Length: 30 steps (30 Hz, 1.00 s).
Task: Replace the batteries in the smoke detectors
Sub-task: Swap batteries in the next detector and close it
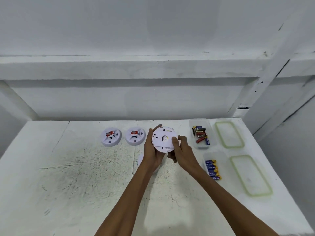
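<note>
smoke detector held in two hands

the left hand wraps round its left edge. the right hand pinches the right edge, thumb on top. it is up off the table, near a second detector.

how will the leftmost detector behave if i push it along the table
The leftmost detector sits flat on a wide round base, so it should slide rather than tip or roll. Its moulded white shell looks rigid and probably light. The table looks scuffed and rough, so it may drag a little.
</note>
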Available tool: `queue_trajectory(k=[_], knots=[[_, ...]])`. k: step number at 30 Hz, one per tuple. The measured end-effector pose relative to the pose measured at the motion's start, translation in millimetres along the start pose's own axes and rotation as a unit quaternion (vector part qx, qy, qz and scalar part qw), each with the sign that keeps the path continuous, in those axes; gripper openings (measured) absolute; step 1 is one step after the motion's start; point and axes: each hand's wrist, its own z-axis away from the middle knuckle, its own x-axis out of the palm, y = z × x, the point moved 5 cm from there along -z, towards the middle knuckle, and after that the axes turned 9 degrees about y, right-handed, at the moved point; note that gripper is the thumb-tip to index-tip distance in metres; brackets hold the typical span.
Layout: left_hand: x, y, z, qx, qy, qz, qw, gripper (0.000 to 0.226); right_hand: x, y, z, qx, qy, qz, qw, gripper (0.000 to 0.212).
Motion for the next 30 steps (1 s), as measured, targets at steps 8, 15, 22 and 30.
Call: queue_trajectory(k=[8, 15, 22, 30], knots=[[-10, 0, -14, -0.091, -0.025, 0.067, 0.993, 0.043, -1, -23, 0, -0.265, 0.097, 0.195, 0.939, 0.054], [-10, 6, -9, -0.093, -0.055, 0.034, 0.994, 0.044, 10, -22, 0, -0.304, 0.074, 0.188, 0.931, 0.063], [-9, -5, -24, -0.082, -0.044, 0.017, 0.995, 0.045, 2, -14, -8, -0.312, 0.111, 0.236, 0.914, 0.060], [-15, -12, -22, -0.075, -0.019, 0.008, 0.997, 0.038, 7, -3, -10, -0.332, 0.121, 0.285, 0.891, 0.058]])
